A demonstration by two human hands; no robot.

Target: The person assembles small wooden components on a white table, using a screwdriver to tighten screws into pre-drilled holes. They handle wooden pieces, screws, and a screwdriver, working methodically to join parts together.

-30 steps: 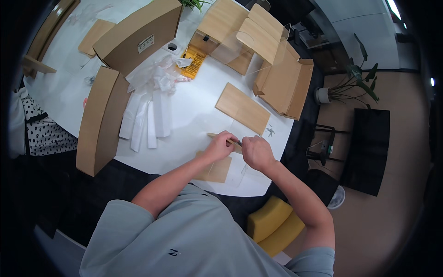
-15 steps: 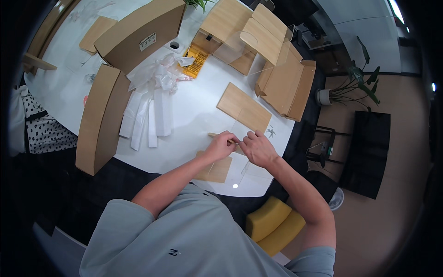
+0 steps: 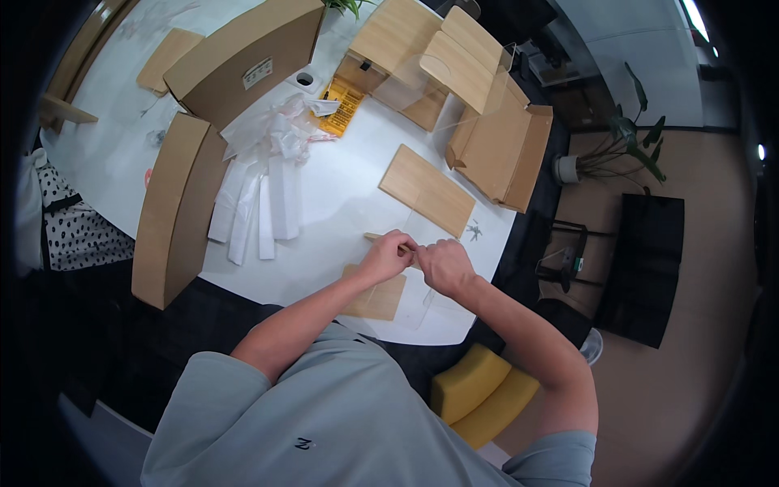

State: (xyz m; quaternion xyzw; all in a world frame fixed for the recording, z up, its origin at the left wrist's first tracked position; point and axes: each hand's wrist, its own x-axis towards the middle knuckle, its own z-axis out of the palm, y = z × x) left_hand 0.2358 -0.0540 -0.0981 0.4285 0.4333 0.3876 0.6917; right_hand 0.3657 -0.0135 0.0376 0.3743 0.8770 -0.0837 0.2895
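Note:
Close together over the table's near edge, my two hands meet at the fingertips. My left hand (image 3: 389,257) is closed around a narrow wooden strip (image 3: 372,237), whose end sticks out past the knuckles. Against the strip's other end my right hand (image 3: 445,267) is curled in a pinch; whatever small thing is between its fingers is hidden. Below the hands lies a light wooden board (image 3: 380,299), partly covered by my left forearm. A clear plastic sheet (image 3: 423,300) is beside it. Beyond the hands rests a longer wooden board (image 3: 427,191), with several small metal pieces (image 3: 474,231) near its right end.
Plastic wrapping (image 3: 280,134) and white foam strips (image 3: 241,213) lie left of the hands, beside tall cardboard boxes (image 3: 180,211). Farther back are a yellow tool-bit case (image 3: 342,107), a wooden shelf unit (image 3: 398,36) and an open carton (image 3: 505,154). A yellow chair (image 3: 479,390) stands near the table.
My right hand has turned and its fingers have curled in more tightly, moving slightly left and down. The left hand holds nearly the same place.

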